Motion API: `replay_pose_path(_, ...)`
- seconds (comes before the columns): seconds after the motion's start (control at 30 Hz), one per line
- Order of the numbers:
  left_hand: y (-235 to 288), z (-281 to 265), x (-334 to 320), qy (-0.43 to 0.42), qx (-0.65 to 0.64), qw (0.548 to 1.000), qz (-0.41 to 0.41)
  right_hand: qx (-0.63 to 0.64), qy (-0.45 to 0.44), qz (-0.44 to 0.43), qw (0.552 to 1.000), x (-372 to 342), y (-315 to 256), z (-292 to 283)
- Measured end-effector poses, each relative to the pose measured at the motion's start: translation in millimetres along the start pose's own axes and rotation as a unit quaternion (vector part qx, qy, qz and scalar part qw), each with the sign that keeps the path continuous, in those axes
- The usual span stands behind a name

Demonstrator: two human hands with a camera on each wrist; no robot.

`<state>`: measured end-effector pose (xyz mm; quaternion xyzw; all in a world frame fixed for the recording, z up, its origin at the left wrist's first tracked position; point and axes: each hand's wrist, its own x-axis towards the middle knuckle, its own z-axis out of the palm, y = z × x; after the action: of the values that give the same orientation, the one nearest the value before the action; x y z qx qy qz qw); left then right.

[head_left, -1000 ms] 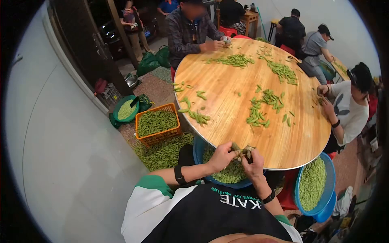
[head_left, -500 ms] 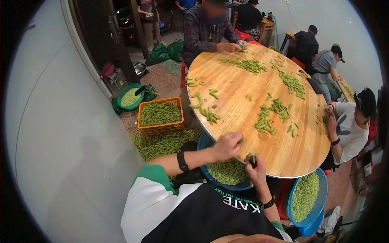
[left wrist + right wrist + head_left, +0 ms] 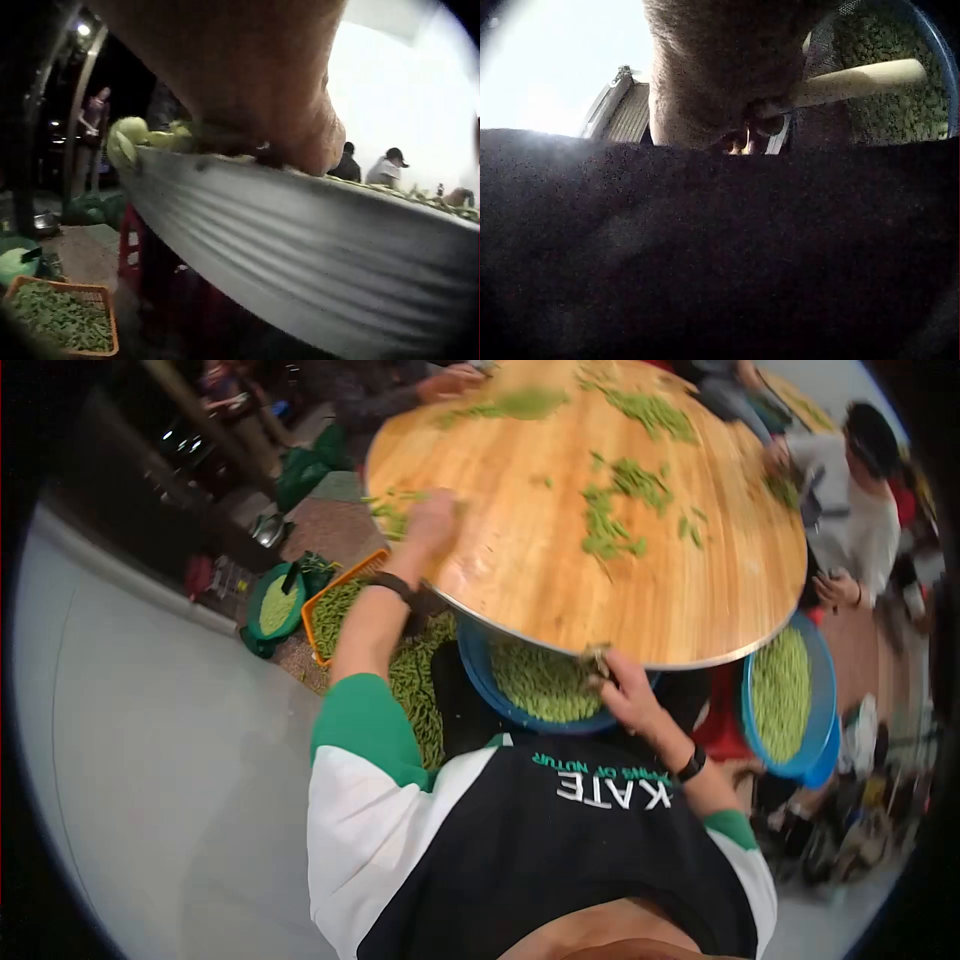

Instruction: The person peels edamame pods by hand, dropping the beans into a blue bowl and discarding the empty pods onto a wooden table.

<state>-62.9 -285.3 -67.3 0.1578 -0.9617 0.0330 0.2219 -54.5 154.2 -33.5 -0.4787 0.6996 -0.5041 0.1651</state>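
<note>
At the left edge of the round wooden table (image 3: 520, 560), my left hand (image 3: 432, 525) reaches over the green bean pods (image 3: 392, 515). It is blurred in the head view, and in the left wrist view its fingers are hidden behind the wrist and the table's ribbed metal rim (image 3: 285, 232). My right hand (image 3: 632, 692) is at the near table edge and grips a tool with a pale, stick-like handle (image 3: 877, 79) that juts from the fist. Beneath that edge, a blue basin (image 3: 478, 678) holds shelled green beans (image 3: 545, 685).
More pods lie in piles (image 3: 605, 520) across the table. An orange basket (image 3: 312, 625) of pods stands on the floor at left, with loose pods (image 3: 415, 690) around it. Another blue basin (image 3: 828, 680) of beans is at right, near a seated person (image 3: 860, 525).
My left hand has left the right hand and moved left and forward to the pods at the table edge. The right hand keeps its tool near the front edge. The head view has tilted down.
</note>
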Motion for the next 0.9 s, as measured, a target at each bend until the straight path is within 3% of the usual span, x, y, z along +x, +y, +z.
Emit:
replay_pose_path(0.03, -27.1, 8.7, -1.7, 0.007, -0.017, 0.999, -0.039, 0.002, 0.009, 0.008, 1.000, -2.6, 3.6, -3.7)
replay_pose_path(0.07, -41.5, -3.8, -13.1, 0.092, 0.007, 0.996, -0.008, 0.055, 0.012, 0.047, 0.997, -3.8, 8.6, -7.7)
replay_pose_path(0.1, -82.6, 12.2, -18.2, -0.008, 0.130, 0.987, -0.096, 0.109, 0.015, 0.083, 0.991, -7.6, 13.1, -12.4)
replay_pose_path(0.13, -70.9, -31.4, -23.1, -0.132, 0.154, 0.954, -0.220, 0.151, 0.035, 0.156, 0.976, -5.2, -4.8, -20.7)
replay_pose_path(0.17, -48.6, -77.7, -27.0, -0.150, 0.130, 0.937, -0.288, 0.203, 0.070, 0.162, 0.963, -5.3, 1.5, -21.1)
replay_pose_path(0.23, -82.5, -64.5, -49.8, -0.070, 0.305, 0.907, -0.281, 0.287, 0.098, 0.191, 0.934, -1.5, 2.6, -30.5)
replay_pose_path(0.27, -73.5, -69.1, -47.3, -0.070, 0.305, 0.909, -0.274, 0.289, 0.104, 0.193, 0.932, 1.5, 6.5, -33.9)
replay_pose_path(0.33, -43.6, -89.3, -33.9, -0.032, 0.234, 0.958, -0.163, 0.333, 0.145, 0.182, 0.914, 6.7, 14.7, -34.6)
replay_pose_path(0.37, -21.0, -88.5, -26.1, -0.019, 0.085, 0.989, -0.123, 0.335, 0.147, 0.187, 0.911, 9.6, 18.8, -32.8)
replay_pose_path(0.4, 3.8, -80.3, -14.4, -0.005, -0.067, 0.994, -0.083, 0.359, 0.151, 0.178, 0.903, 13.9, 22.9, -30.4)
replay_pose_path(0.43, 19.1, -55.3, -3.5, 0.002, -0.130, 0.991, -0.011, 0.382, 0.155, 0.167, 0.896, 18.0, 24.3, -28.1)
replay_pose_path(0.5, 97.9, -51.0, 10.3, -0.001, -0.277, 0.959, 0.057, 0.379, 0.164, 0.167, 0.895, 21.8, 21.5, -25.6)
replay_pose_path(0.57, 159.1, -54.3, 20.8, -0.010, -0.312, 0.942, 0.122, 0.351, 0.147, 0.148, 0.913, 21.3, 23.8, -24.0)
replay_pose_path(0.7, 216.6, -29.7, 25.6, -0.037, -0.285, 0.949, 0.130, 0.344, 0.121, 0.168, 0.916, 19.4, 23.3, -26.9)
replay_pose_path(0.87, 218.8, -26.0, 22.3, -0.021, -0.181, 0.973, 0.145, 0.344, 0.117, 0.173, 0.915, 19.9, 24.7, -25.4)
replay_pose_path(0.9, 213.7, -30.2, 20.3, -0.057, -0.136, 0.978, 0.148, 0.338, 0.119, 0.170, 0.918, 19.9, 23.7, -25.7)
